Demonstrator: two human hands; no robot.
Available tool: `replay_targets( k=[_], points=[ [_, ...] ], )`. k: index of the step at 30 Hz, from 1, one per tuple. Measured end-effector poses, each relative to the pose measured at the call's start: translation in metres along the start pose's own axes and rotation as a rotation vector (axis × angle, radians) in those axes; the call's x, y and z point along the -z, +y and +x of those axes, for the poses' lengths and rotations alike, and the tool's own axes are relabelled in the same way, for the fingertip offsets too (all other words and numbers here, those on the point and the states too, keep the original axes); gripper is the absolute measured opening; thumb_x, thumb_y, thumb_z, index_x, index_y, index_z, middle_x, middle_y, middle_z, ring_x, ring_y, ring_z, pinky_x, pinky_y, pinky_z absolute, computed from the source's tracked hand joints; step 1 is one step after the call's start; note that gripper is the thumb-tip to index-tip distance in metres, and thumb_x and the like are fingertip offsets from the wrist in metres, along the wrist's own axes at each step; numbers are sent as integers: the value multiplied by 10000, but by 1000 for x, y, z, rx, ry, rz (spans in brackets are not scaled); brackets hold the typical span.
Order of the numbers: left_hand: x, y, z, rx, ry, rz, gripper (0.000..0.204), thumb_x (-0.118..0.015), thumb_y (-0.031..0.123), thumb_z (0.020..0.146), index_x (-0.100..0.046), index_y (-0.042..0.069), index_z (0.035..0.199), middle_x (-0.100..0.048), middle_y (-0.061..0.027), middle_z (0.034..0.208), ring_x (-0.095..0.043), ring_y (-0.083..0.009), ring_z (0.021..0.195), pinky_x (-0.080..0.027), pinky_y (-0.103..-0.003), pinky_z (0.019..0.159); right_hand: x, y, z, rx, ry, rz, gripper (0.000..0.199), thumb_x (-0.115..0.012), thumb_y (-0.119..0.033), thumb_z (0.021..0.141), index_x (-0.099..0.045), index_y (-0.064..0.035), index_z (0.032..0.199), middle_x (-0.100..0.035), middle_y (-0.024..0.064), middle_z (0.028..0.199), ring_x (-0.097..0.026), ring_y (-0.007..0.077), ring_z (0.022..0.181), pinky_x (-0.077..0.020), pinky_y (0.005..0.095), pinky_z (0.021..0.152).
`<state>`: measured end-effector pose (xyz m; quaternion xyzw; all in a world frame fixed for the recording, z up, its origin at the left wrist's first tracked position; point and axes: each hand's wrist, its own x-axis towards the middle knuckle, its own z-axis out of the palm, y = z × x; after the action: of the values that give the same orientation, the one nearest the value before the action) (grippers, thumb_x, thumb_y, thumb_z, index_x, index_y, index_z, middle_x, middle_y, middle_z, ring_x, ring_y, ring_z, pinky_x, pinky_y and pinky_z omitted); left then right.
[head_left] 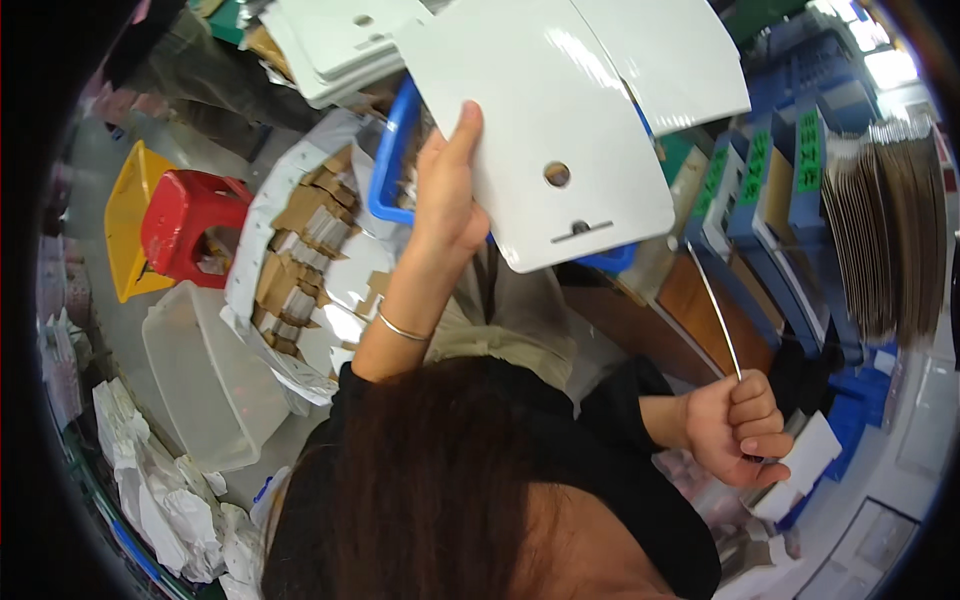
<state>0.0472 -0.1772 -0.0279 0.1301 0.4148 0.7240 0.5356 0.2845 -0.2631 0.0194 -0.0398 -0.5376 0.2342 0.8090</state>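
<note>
Fingers (462, 140) of left hand (445, 195) pinch white panel's (560, 130) edge.

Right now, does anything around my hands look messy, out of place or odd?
Yes. Crumpled white wrapping lies heaped at the lower left beside a clear plastic bin. The left hand holds a white panel tilted, and the right hand grips a thin strip. No damage shows.

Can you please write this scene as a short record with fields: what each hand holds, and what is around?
left hand: holds up a white flat panel by its edge
right hand: closed around a thin metal rod
panel detail: round hole and a slot
wrist: thin bracelet on the left arm
left side: red stool, clear plastic bin
right side: blue racks
</note>
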Motion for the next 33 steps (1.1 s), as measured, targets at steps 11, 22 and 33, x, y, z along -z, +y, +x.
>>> replay_targets(
  k=[11,22,33],
  points=[
    [-14,136,80,-128,24,544,440,-419,243,912,-424,-159,1091,-523,-303,1035,-588,-355,897,-515,-340,720,6,6,-11,-37,20,-223,489,-326,-408,903,-402,-116,518,-263,-19,406,-223,96,369,-211,249,414],
    [58,213,185,-207,385,2279,654,-336,561,851,-629,-17,765,-630,-158,793,-609,-258,711,-451,-311,560,13,11,-15,-80,21,-265,466,-326,-361,906,-390,-109,520,-262,-17,399,-189,102,348,-196,267,401],
    [-62,44,167,-450,-387,1983,404,-563,330,819,-569,-68,892,-589,-173,753,-594,-257,691,-486,-330,655,5,9,-23,-80,-2,-269,458,-331,-346,904,-399,-101,523,-287,-10,393,-221,110,359,-229,261,418]
  ],
)
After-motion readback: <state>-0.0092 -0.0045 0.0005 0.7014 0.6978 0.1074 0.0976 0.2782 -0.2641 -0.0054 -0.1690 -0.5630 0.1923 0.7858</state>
